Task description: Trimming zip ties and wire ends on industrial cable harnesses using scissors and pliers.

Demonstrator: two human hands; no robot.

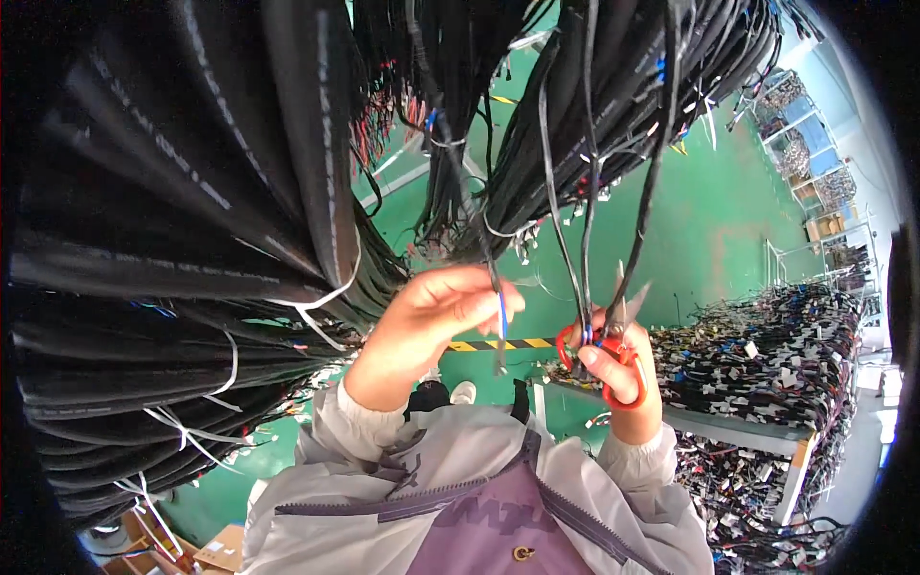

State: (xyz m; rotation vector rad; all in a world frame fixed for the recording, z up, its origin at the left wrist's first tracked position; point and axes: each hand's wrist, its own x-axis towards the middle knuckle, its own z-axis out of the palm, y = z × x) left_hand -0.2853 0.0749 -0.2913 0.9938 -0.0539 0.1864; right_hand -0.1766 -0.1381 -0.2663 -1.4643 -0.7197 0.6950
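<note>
Near the middle, my left hand [422, 321] pinches the lower part of a thin black cable [487, 254] that hangs from above. A blue strand shows at my fingertips, and the cable's tail sticks out below them. To the right, my right hand [628, 369] is closed around red-handled scissors [640, 383], their blades pointing up and slightly apart. Several thin black cables [587, 206] hang down into that same hand, gathered beside the scissors' handles, with blue bits near their lower ends. The blades are close to one cable; whether they touch it I cannot tell.
Thick bundles of black sleeved cables [172, 192], bound with white ties [311, 309], fill the left. More bundles [613, 105] hang ahead. A rack [747, 431] heaped with connector-ended cables stands at right. Cardboard boxes [222, 548] sit lower left; yellow-black tape [517, 343] crosses the green floor.
</note>
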